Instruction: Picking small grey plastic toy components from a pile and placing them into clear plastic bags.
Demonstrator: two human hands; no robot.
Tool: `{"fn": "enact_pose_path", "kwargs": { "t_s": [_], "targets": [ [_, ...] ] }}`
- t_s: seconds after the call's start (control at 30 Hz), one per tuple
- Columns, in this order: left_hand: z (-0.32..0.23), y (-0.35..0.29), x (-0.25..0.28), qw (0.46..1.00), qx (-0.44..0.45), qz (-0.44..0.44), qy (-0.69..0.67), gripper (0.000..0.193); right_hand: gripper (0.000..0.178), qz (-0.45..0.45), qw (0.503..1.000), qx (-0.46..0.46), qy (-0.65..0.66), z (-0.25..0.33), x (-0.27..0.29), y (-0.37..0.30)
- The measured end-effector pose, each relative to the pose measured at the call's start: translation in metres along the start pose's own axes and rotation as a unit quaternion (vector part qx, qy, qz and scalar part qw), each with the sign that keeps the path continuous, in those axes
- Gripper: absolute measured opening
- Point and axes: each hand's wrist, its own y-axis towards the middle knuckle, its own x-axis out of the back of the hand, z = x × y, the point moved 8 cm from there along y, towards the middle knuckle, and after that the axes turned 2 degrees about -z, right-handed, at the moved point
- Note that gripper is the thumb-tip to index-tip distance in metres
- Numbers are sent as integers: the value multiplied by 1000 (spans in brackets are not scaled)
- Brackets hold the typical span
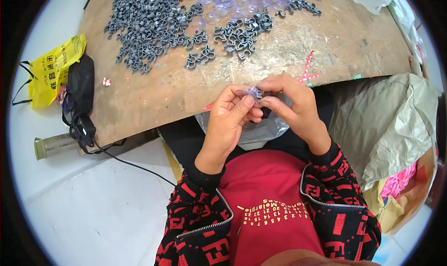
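Observation:
Just above the near edge of the table, my two hands meet at a small clear, purple-tinted suction cup (251,92). My left hand (227,121) pinches its cup side between thumb and fingers. From the right, my right hand (298,105) closes thumb and forefinger at its other side, where a small dark part shows; the fingertips hide most of it. Beyond the hands lies a big heap of grey plastic clips (144,26), with a smaller cluster of clips (244,35) nearer. Several clear suction cups (233,5) lie at the far middle.
A clear plastic bag (267,131) hangs open below my hands at the edge of the brown table (163,91). Red dotted ribbon (307,68) lies right. Left are a yellow bag (53,73), a black pouch (81,87) and a cable (135,166); right, a large sack (386,121).

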Motion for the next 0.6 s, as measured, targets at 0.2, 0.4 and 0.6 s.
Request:
{"fn": "enact_pose_path", "kwargs": {
  "t_s": [0.2,0.4,0.6],
  "targets": [
    [3,-1,-4,992,36,61,102,14,18,119,963,-177,164,-28,-1,-10],
    [1,2,-4,997,40,49,53,16,17,29,970,-152,189,-17,4,-9],
    [-3,1,-10,991,-7,43,126,16,13,31,999,-24,5,4,0,5]
  ]
}}
